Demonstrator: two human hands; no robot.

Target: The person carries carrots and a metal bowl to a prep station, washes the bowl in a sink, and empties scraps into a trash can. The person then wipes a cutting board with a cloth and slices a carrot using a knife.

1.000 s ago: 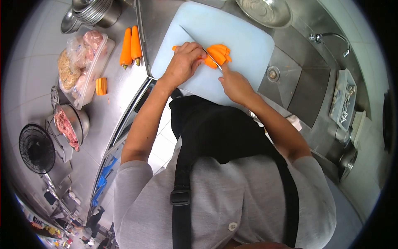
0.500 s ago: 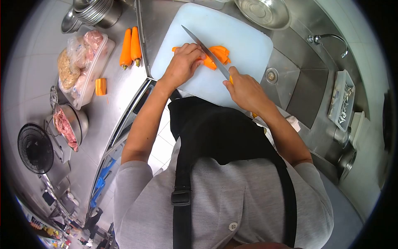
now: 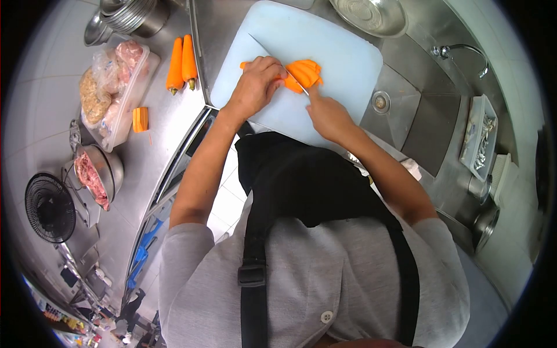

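Note:
On the white cutting board (image 3: 342, 64), my left hand (image 3: 255, 84) presses down on an orange carrot piece (image 3: 244, 65), fingers bent together over it. My right hand (image 3: 329, 118) is closed round the handle of a knife (image 3: 297, 83), whose blade runs up and left past my left fingertips, edge-on to the view. Cut carrot slices (image 3: 306, 72) lie in a small heap at the blade's right side. The handle is mostly hidden in my right hand.
Two whole carrots (image 3: 175, 65) and a carrot chunk (image 3: 140, 119) lie on the left counter, beside a plastic tub of bagged meat (image 3: 134, 93) and a pot of meat (image 3: 110, 171). At right are a sink (image 3: 397, 107), a faucet (image 3: 478, 55) and a metal bowl (image 3: 371, 16).
Since half a second ago, my right hand has moved up and left with the knife, and the blade has turned from flat-looking to edge-on among the slices. My left hand has barely moved.

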